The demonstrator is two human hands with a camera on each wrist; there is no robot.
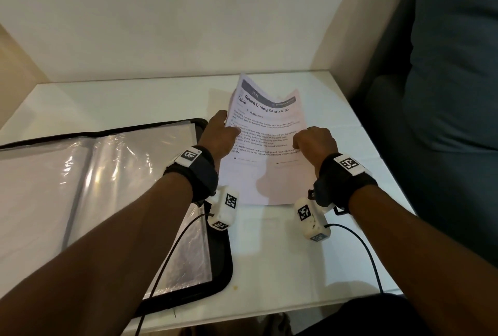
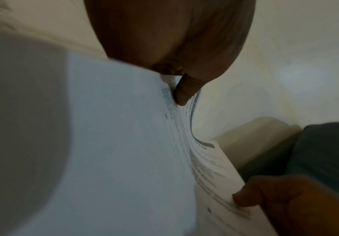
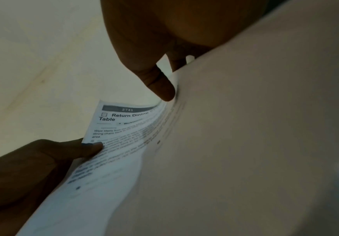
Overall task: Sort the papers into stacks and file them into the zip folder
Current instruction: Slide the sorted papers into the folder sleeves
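A stack of printed papers [image 1: 265,144], its top sheet headed "Return Dining Chairs to Table", is held up over the white table [image 1: 272,257], bowed in the middle. My left hand [image 1: 219,133] pinches its left edge, thumb on the printed face [image 2: 182,91]. My right hand [image 1: 314,143] grips the right edge, thumb [image 3: 160,86] pressed on the paper [image 3: 124,143]. The black zip folder [image 1: 107,201] lies open to the left, its clear plastic sleeves showing. In the right wrist view the left hand [image 3: 43,159] pinches the far edge of the sheet.
The table sits in a corner of cream walls [image 1: 188,12]. A grey-blue cushioned seat [image 1: 452,93] stands along the table's right side. Cables [image 1: 363,249] run from the wrist cameras across the near table edge.
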